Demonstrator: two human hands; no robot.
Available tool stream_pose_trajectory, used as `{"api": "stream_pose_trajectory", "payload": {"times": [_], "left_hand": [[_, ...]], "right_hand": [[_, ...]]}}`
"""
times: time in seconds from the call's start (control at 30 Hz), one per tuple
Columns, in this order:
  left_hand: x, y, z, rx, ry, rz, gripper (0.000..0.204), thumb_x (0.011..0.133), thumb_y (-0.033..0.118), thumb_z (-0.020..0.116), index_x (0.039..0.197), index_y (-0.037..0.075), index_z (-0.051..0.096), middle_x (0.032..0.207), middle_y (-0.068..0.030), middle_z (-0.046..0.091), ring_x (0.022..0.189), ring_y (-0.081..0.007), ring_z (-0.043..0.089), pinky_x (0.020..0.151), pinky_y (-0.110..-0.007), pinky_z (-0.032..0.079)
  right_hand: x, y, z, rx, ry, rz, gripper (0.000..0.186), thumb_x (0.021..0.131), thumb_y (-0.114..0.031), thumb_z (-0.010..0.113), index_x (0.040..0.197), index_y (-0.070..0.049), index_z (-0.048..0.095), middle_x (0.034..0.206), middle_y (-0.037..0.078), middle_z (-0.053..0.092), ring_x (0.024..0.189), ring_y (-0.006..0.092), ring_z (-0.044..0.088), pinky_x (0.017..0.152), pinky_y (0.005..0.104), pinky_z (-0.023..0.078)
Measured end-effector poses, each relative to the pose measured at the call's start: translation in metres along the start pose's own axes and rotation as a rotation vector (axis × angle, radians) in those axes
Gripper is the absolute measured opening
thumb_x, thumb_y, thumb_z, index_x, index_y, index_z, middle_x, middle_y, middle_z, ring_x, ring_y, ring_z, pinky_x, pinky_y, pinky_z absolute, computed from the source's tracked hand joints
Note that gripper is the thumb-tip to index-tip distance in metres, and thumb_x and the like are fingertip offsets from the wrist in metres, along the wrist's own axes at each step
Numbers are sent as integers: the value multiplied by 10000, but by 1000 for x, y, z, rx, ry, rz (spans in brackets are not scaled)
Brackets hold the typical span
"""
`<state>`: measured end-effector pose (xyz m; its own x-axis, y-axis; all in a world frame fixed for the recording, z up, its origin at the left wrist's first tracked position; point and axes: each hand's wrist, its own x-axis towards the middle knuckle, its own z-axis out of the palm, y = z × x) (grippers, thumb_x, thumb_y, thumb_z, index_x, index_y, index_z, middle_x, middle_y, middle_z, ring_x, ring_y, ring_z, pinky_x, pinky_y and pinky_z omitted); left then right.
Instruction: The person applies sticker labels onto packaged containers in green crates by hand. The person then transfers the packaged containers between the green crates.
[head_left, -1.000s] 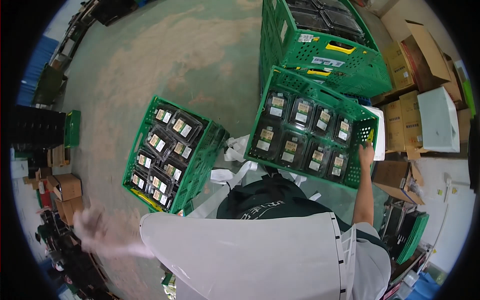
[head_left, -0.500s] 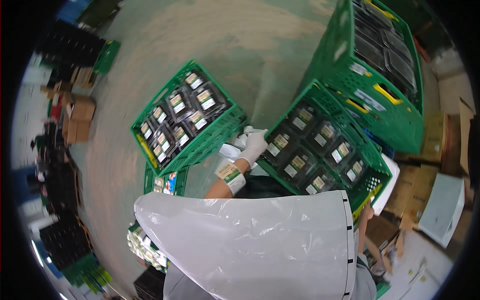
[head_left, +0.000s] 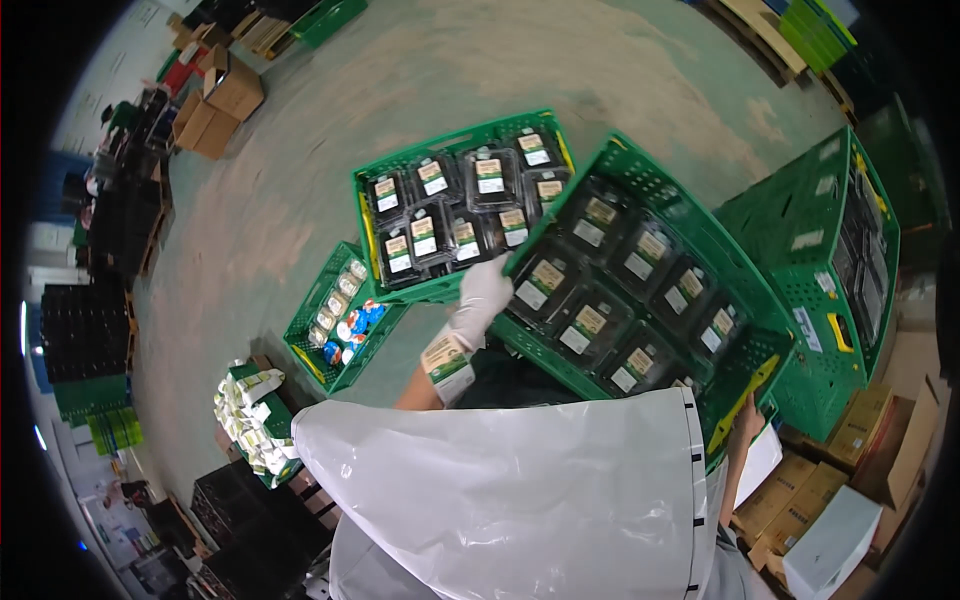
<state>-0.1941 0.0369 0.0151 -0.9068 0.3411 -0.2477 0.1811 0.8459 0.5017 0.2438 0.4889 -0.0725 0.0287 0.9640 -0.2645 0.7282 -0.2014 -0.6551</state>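
Note:
A green plastic crate [head_left: 655, 185] is held up tilted in front of me. Inside lie several dark plastic packs [head_left: 585, 325] with clear lids and pale labels. My left hand [head_left: 485, 295], in a white glove, is closed on its left rim. A printed label [head_left: 447, 368] sits around that wrist. My right hand [head_left: 745, 425] holds the opposite end by the yellow handle [head_left: 745, 400]; its fingers are partly hidden. Just beyond, partly behind the held crate, stands a second green crate [head_left: 425, 292] filled with similar labelled packs.
Left of these stands a smaller green crate [head_left: 345, 378] with small tubs and blue-and-white items. White packets [head_left: 245, 415] heap up nearer me. At right are a stack of green crates [head_left: 800, 240] and cardboard boxes [head_left: 800, 500]. A grey-white sheet [head_left: 500, 490] covers my front.
My view has turned right, away from the left-hand wall. The held crate now overlaps the second crate's right corner, where a gap showed before. Both hands keep their hold.

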Motion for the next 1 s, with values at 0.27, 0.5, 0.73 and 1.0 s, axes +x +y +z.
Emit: {"api": "stream_pose_trajectory", "payload": {"times": [0.27, 0.5, 0.73, 1.0], "left_hand": [[-14, -177, -122, -25, 420, -314, 321, 698, 146, 586, 1012, 117, 646, 807, -204, 628, 781, -364, 610, 722, -419, 490], [24, -276, -116, -49, 400, -579, 345, 677, 173, 633, 970, -8, 626, 818, -237, 630, 799, -371, 620, 749, -423, 490], [23, -289, -116, 61, 509, -588, 284, 694, 172, 630, 920, 0, 634, 808, -204, 647, 772, -350, 633, 698, -404, 495], [28, -292, -112, 71, 487, -710, 334, 706, 194, 617, 983, 8, 634, 869, -165, 662, 826, -309, 639, 751, -375, 481]], "right_hand": [[-82, -250, 218, 42, -357, -396, 379, 766, -357, 657, 789, 21, 650, 601, 56, 582, 544, 172, 527, 544, 333, 421], [-133, -404, 373, -289, -439, -851, 368, 749, -354, 604, 792, 8, 654, 663, 201, 617, 683, 330, 628, 633, 407, 478], [-152, -432, 439, -426, -358, -1005, 307, 739, -220, 594, 953, 0, 619, 899, 249, 612, 883, 402, 582, 775, 463, 465], [-152, -421, 412, -369, -509, -1132, 315, 806, -270, 590, 1003, -24, 575, 885, 230, 616, 877, 418, 559, 748, 480, 452]]}}
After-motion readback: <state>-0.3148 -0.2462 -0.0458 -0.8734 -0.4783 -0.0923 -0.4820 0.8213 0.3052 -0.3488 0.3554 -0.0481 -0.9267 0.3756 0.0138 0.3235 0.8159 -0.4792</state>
